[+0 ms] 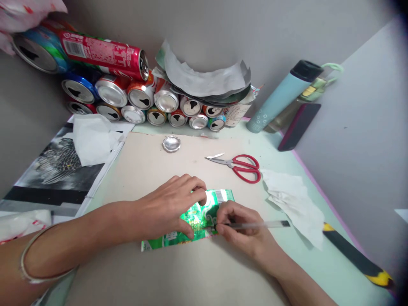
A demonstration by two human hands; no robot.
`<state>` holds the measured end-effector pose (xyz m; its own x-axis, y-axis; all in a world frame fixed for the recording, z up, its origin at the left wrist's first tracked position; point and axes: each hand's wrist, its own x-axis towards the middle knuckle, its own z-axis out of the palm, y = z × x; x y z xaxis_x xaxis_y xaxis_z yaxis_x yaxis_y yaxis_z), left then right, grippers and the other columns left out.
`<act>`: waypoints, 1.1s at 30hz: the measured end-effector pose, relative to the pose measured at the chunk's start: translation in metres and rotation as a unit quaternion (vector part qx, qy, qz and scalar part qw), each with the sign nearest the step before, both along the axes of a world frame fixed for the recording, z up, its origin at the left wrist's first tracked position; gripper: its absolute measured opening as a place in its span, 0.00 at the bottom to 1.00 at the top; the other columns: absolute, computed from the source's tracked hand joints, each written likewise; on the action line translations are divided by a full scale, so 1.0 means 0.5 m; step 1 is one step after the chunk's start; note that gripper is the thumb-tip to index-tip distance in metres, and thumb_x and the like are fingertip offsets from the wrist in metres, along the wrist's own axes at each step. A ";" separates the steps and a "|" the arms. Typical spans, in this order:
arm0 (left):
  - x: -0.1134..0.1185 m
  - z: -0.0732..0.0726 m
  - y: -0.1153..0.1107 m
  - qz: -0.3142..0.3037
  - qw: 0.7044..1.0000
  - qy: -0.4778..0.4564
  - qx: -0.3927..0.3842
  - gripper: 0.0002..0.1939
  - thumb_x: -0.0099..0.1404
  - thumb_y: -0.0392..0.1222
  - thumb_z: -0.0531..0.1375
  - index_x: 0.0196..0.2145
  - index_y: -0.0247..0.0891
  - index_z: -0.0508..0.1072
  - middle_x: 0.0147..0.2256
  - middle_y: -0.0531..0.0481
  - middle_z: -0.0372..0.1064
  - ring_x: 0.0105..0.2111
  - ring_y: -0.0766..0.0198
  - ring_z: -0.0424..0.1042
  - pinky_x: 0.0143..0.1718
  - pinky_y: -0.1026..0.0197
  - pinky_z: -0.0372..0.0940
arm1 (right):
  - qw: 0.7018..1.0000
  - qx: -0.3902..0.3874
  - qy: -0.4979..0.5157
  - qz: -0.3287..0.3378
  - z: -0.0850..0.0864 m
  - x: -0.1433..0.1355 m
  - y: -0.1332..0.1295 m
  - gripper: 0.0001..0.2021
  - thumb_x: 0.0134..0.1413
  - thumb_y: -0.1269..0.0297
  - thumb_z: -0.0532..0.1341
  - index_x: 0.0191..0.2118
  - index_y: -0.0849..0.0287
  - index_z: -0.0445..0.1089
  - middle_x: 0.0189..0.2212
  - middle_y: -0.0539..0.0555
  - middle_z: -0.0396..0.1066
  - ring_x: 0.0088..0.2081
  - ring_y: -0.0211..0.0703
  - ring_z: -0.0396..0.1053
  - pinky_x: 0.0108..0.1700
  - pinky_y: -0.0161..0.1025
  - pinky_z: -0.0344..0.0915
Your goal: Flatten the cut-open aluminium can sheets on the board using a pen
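Observation:
A shiny green sheet of metal (204,211), printed like a drink can, lies on the beige board in front of me. My left hand (174,204) rests on its left part, thumb and fingers apart, pressing it down. In my right hand (242,229) is a clear-barrelled pen (261,224), pinched near its tip and held low over the sheet's lower right part. The tip itself is mostly hidden by my fingers. Beyond the sheet, scissors (237,165) with red handles lie with their blades slightly parted. A round silver can end (171,144) sits farther back.
Stacked drink cans (139,95) line the back wall, with curved metal sheets (207,80) on top. At right are a blue bottle (280,97), crumpled tissue (293,204) and a black-and-yellow tool handle (357,257). A bird picture (59,157) lies left under white tissue (94,138).

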<state>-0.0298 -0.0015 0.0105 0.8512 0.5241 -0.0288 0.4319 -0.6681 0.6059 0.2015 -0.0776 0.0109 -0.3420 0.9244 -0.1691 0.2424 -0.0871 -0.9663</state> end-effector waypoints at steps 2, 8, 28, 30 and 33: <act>0.001 0.000 0.000 0.003 1.000 -0.003 0.001 0.30 0.50 0.42 0.79 0.46 0.41 0.68 0.57 0.46 0.64 0.56 0.49 0.64 0.53 0.52 0.59 | 0.999 -0.018 0.024 -0.021 -0.003 0.006 0.003 0.10 0.60 0.60 0.66 0.31 0.57 0.68 0.25 0.47 0.63 0.27 0.37 0.56 0.28 0.35 0.52; 0.002 -0.006 -0.001 0.009 1.000 -0.017 0.003 0.31 0.49 0.44 0.80 0.45 0.42 0.68 0.56 0.47 0.65 0.55 0.49 0.64 0.52 0.52 0.59 | 0.999 -0.023 0.023 -0.033 -0.008 0.012 0.001 0.13 0.66 0.55 0.62 0.32 0.57 0.68 0.27 0.49 0.64 0.29 0.40 0.59 0.31 0.36 0.55; 0.000 -0.003 -0.001 0.000 1.000 -0.003 -0.005 0.31 0.50 0.43 0.79 0.45 0.41 0.67 0.58 0.46 0.64 0.57 0.48 0.63 0.54 0.51 0.58 | 0.997 0.037 -0.071 -0.010 -0.005 -0.004 -0.004 0.10 0.66 0.63 0.56 0.31 0.56 0.62 0.25 0.47 0.61 0.28 0.39 0.56 0.30 0.36 0.53; 0.000 -0.003 -0.001 0.001 1.000 0.003 -0.008 0.31 0.50 0.43 0.79 0.46 0.41 0.67 0.58 0.46 0.63 0.57 0.48 0.62 0.54 0.51 0.58 | 0.996 0.040 -0.074 -0.007 -0.005 -0.004 -0.004 0.10 0.66 0.63 0.56 0.31 0.56 0.62 0.25 0.47 0.61 0.28 0.39 0.56 0.30 0.36 0.54; 0.001 -0.001 -0.001 0.002 1.000 0.008 -0.014 0.31 0.51 0.43 0.79 0.46 0.41 0.67 0.58 0.46 0.63 0.57 0.49 0.62 0.54 0.51 0.58 | 0.996 0.044 -0.075 -0.003 -0.004 -0.003 -0.006 0.10 0.65 0.63 0.56 0.31 0.56 0.62 0.25 0.47 0.60 0.28 0.39 0.56 0.30 0.36 0.54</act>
